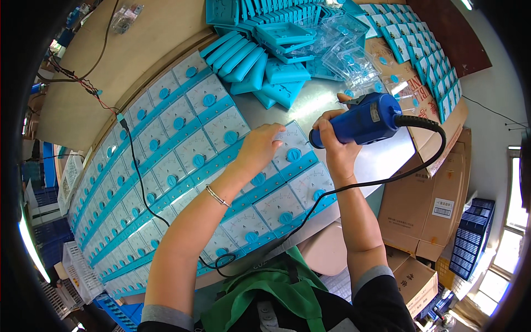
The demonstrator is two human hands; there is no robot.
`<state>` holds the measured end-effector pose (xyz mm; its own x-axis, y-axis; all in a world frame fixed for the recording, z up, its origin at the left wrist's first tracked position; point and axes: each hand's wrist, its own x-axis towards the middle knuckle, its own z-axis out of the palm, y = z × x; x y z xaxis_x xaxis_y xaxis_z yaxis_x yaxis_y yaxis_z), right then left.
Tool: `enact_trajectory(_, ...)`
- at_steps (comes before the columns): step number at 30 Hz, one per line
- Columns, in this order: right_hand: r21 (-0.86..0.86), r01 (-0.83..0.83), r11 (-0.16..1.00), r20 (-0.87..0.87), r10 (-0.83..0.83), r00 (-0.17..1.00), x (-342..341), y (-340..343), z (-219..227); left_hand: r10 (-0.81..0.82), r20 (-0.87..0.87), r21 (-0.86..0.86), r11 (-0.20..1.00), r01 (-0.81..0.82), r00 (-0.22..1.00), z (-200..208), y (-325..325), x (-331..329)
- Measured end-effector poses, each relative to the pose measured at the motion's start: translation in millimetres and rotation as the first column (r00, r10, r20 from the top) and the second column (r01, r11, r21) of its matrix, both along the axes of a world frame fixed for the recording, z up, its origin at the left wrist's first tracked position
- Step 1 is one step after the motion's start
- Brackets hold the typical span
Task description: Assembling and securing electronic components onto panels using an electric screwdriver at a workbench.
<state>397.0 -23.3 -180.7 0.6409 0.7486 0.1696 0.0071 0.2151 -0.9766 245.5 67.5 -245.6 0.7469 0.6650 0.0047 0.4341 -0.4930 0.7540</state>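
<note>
My right hand point(338, 148) is wrapped round a blue corded electric screwdriver point(362, 120), held lying sideways. Its front end is over the right edge of a panel meter point(290, 143), which has a clear cover, a printed scale and a turquoise knob. Against that meter's left side rests my left hand point(259, 145), thumb and fingers apart, the fingertips touching the cover. I cannot make out the tool's tip or any screw. Rows of similar meters point(180, 145) with turquoise lower strips spread to the left and towards me.
Turquoise plastic housings point(285, 74) and clear covers point(348, 61) are heaped at the back. More meter parts point(412, 44) stand in rows at the far right. The tool's black cable point(381, 181) loops across my right forearm. Cardboard boxes point(423, 199) stand right of the metal table point(395, 152).
</note>
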Motion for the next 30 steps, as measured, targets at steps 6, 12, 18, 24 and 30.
enact_trajectory(6, -0.036, 0.028, 0.999, 0.026, -0.028, 0.999, 2.1, -0.4, -2.5, 0.000, 0.045, 0.045, 0.999, -0.002, 0.999, -3.1, -1.5, -1.1)
enact_trajectory(12, -0.014, -0.002, 1.000, -0.016, 0.002, 1.000, 2.2, 3.3, -0.1, 0.013, 0.066, 0.050, 0.999, -0.017, 0.998, -6.5, -3.2, -2.3)
enact_trajectory(18, -0.012, -0.037, 0.999, 0.387, 0.039, 0.921, -0.1, 3.8, -15.9, 0.033, 0.038, 0.023, 0.999, -0.034, 0.999, -2.2, -5.1, -1.4)
enact_trajectory(24, -0.044, -0.085, 0.995, -0.048, 0.083, 0.995, -16.2, 3.4, 10.8, 0.046, 0.062, 0.024, 0.999, -0.048, 0.997, -9.9, -6.6, -4.1)
enact_trajectory(30, -0.011, -0.063, 0.998, -0.050, 0.063, 0.997, -39.1, 1.1, -1.1, -0.007, 0.128, 0.100, 0.995, -0.006, 0.992, -11.6, -6.8, -3.6)
